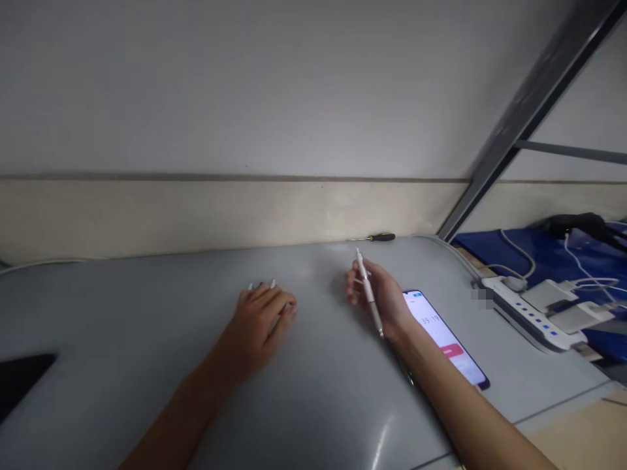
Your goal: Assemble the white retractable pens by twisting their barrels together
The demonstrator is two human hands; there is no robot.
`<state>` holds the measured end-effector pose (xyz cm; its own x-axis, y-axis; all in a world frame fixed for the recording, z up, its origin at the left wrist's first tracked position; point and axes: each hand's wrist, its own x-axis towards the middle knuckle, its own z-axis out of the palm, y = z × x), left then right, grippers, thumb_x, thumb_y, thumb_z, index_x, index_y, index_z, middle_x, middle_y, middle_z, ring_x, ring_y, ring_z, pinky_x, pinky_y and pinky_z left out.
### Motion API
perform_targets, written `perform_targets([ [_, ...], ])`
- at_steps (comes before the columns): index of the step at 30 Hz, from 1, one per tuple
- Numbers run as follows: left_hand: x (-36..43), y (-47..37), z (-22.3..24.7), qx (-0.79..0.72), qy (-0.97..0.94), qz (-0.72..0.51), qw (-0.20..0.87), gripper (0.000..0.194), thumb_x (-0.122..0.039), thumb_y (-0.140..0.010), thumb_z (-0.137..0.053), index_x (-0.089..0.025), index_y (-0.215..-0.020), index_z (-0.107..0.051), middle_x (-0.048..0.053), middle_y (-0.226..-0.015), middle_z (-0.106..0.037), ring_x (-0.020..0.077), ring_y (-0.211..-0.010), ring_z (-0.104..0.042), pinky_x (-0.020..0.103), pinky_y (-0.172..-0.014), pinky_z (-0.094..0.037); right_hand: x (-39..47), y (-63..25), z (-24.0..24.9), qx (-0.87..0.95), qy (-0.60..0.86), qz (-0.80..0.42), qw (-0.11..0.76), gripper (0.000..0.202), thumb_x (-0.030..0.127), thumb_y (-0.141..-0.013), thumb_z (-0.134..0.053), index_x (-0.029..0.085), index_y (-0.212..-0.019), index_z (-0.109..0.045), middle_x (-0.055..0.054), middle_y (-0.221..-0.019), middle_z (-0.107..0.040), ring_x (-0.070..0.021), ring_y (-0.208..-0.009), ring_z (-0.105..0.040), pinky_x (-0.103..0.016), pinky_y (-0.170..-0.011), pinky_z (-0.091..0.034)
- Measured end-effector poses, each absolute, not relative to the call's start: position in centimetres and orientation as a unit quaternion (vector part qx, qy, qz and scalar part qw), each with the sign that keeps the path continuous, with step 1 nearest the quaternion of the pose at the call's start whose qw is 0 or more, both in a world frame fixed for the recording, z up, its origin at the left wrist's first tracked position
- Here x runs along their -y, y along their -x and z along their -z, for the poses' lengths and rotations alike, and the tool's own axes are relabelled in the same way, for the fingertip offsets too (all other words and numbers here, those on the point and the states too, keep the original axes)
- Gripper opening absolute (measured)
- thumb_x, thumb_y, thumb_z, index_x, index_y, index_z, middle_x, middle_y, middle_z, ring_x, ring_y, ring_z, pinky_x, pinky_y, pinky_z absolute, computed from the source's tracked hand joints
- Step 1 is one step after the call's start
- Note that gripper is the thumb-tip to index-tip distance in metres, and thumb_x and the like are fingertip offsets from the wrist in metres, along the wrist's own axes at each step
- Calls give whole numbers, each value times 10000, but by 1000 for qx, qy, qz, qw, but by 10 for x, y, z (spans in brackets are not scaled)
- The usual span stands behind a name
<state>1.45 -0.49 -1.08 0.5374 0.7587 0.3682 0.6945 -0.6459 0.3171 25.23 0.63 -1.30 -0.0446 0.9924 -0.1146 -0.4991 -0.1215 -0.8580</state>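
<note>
The white pen (369, 292) is at the right hand (385, 297), lying across the finger side above the grey surface (313, 391); its long axis runs steeply, one end pointing away towards the wall (274, 212) and slightly left, the other back towards the wrist and slightly right. The right grip is loosely curled, about half open around the pen; how firmly the fingers press on it cannot be told, as they are blurred and partly behind it.

The left hand (264, 316) is palm down on or just over the surface, fingers bent; small pale spots show at its far edge, too small to make out, and the underside of its grip is hidden, so what it may hold cannot be told.

The right forearm covers part of the lit phone (441, 333) and of a slim dark item (407, 373) with a shiny end; the screwdriver (382, 237) lies near the wall; a black object (22, 378) is cut off at the left edge; the power strip (529, 313) stands to the right.
</note>
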Motion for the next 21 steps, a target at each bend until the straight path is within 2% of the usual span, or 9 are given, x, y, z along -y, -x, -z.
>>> perform_targets([
  [1,3,-13,12,-426,-869,-244,60,275,-309,-979,-360,-212,-906,-607,12,-843,-656,186,-827,-547,366,-828,-342,-7,-254,12,302,376,-660,576,230,423,-828,-606,216,-880,-521,35,-626,-491,-96,-485,-435,-192,-399,-338],
  [3,-1,-11,14,-450,-857,-246,43,269,-310,-967,-376,-212,-879,-610,14,-845,-667,194,-831,-564,372,-816,-344,-6,-257,11,287,360,-674,577,239,387,-839,-620,256,-997,-498,82,-573,-369,-68,-410,-259,-165,-340,-170],
  [5,-5,-7,18,-474,-845,-246,20,246,-310,-952,-401,-214,-878,-616,23,-876,-685,211,-854,-580,387,-808,-343,-5,-259,10,284,339,-684,580,321,351,-850,-634,315,-1122,-467,93,-584,-330,-64,-409,-193,-152,-344,-108],
  [7,-7,-4,21,-494,-835,-242,-2,229,-309,-941,-418,-214,-896,-622,38,-929,-699,234,-894,-586,402,-804,-344,-3,-260,10,280,318,-697,579,354,338,-860,-642,351,-1155,-447,91,-596,-314,-65,-415,-176,-147,-350,-95],
  [11,-10,1,25,-529,-817,-226,-36,231,-312,-936,-418,-212,-924,-625,64,-968,-687,268,-926,-573,415,-786,-366,-3,-262,10,276,285,-715,575,300,326,-865,-647,336,-1098,-459,87,-602,-280,-62,-422,-153,-148,-348,-85],
  [16,-12,4,29,-555,-805,-205,-46,219,-317,-919,-429,-211,-934,-620,86,-993,-651,301,-963,-551,431,-773,-401,-3,-262,10,289,288,-708,576,332,336,-872,-642,357,-1146,-456,87,-611,-297,-63,-429,-162,-144,-348,-98],
  [21,-15,6,33,-564,-800,-203,-35,199,-314,-901,-447,-219,-941,-617,81,-1015,-627,287,-969,-539,418,-788,-430,-4,-261,12,283,276,-713,580,342,337,-880,-633,361,-1166,-447,88,-611,-299,-65,-429,-162,-146,-350,-100],
])
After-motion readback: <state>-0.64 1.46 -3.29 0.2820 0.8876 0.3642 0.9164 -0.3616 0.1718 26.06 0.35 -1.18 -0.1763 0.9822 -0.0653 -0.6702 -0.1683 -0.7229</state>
